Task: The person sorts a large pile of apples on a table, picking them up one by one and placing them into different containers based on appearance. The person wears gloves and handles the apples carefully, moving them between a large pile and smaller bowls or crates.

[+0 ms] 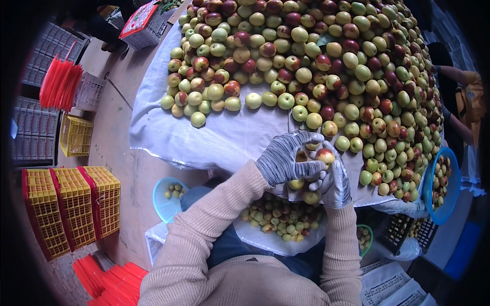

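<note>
Many green and red-brown jujube fruits lie heaped on a white cloth over a table. My left hand, in a grey striped knit glove, is curved around fruit at the table's near edge. Beside it my right hand, gloved too, holds a red and yellow jujube between thumb and fingers. A few more fruits show between and below the hands; whether the left hand grips one is hard to tell. Under the hands, a lined container on the lap side holds many jujubes.
Blue baskets with fruit stand at the left and right; a green-rimmed basket is at lower right. Yellow crates and red folded material are at left. Another person's arm shows at far right.
</note>
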A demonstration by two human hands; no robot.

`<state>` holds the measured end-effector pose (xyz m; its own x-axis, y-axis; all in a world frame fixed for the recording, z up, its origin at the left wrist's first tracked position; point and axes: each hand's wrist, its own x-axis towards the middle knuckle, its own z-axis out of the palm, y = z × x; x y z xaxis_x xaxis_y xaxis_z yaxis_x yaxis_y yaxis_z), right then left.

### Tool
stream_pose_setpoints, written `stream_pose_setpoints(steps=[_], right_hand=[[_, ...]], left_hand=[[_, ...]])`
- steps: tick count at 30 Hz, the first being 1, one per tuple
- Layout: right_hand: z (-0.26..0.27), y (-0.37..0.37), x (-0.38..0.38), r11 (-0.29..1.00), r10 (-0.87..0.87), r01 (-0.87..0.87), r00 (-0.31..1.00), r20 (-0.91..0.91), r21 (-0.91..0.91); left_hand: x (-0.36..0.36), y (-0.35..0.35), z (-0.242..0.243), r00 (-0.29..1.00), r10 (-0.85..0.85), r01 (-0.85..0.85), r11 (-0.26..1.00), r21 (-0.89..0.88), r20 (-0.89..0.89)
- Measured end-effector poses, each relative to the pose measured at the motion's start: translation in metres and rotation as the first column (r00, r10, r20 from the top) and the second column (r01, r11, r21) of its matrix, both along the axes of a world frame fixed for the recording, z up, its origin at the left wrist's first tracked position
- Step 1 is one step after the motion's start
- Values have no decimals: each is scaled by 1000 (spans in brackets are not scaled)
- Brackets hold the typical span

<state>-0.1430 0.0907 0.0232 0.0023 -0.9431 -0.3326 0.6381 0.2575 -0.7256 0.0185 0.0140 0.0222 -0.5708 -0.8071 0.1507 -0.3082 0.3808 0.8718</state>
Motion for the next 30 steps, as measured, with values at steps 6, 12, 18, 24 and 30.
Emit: stream_pose_setpoints(steps=[6, 12, 18, 24, 30], right_hand=[[-5, -1, -8, 998, 63, -70, 870, 488, -3], [-11, -2, -11, 990, 45, 18, 899, 436, -139], [-11, 3, -9, 993, 37, -3, 957, 287, -116], [2, 3, -6, 997, 29, -18, 988, 152, -71], [3, 2, -7, 994, -31, 9, 976, -217, -105]], left_hand=[[55, -63, -25, 657, 601, -411, 792, -451, 455], [44, -49, -17, 878, 417, -437, 899, 38, 236], [23, -14, 0, 779, 533, 51, 472, 880, -331], [18, -5, -8, 594, 593, 558, 182, 810, -543], [8, 1, 5, 627, 551, 460, 307, 833, -550]])
